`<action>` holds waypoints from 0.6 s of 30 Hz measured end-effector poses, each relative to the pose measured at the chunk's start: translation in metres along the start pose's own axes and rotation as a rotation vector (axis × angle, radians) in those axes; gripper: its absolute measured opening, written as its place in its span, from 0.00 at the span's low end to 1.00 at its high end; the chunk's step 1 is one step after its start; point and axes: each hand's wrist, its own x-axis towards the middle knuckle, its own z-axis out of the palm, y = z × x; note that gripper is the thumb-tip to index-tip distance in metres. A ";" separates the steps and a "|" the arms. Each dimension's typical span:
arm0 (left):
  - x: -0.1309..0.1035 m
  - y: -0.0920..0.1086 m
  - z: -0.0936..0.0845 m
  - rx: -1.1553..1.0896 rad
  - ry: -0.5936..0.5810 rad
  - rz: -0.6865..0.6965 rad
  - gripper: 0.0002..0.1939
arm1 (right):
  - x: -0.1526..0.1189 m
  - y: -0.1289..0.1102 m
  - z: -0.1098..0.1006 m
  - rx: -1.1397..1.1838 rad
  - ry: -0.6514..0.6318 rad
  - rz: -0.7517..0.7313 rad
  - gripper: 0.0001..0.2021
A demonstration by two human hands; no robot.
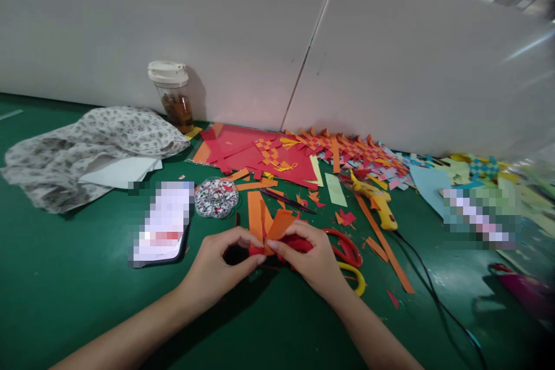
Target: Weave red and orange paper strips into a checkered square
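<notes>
Between my two hands is a small piece of folded orange and red paper strips [256, 217], with orange ends standing up and fanning out. My left hand [232, 251] pinches its red lower left edge between thumb and fingertips. On the other side, my right hand [306, 251] pinches an orange strip near the fold. Both hands hover low over the green table. Close behind my right hand lie scissors with red handles [349, 247], partly covered by it, and a yellow loop handle [356, 278]. What the fingers hide of the fold I cannot make out.
A yellow glue gun [375, 202] with a black cord lies at right. A clear tray of googly eyes [217, 198] and a phone [160, 225] are at left. Behind stand a lidded cup [173, 95], red paper sheets [234, 147] and woven paper fish [338, 144]; paper scraps are scattered around.
</notes>
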 end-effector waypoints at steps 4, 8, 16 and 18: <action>0.000 -0.001 0.000 -0.035 -0.004 -0.024 0.02 | -0.002 0.003 0.003 0.040 0.003 -0.004 0.05; 0.000 0.000 0.000 -0.065 -0.002 -0.036 0.04 | -0.001 0.003 0.002 0.045 0.009 -0.016 0.05; 0.001 0.001 -0.002 -0.072 0.013 -0.060 0.04 | 0.001 0.002 -0.004 -0.005 0.027 0.003 0.06; 0.001 0.000 -0.002 -0.068 0.016 -0.062 0.04 | 0.001 0.002 -0.004 -0.008 0.025 0.000 0.05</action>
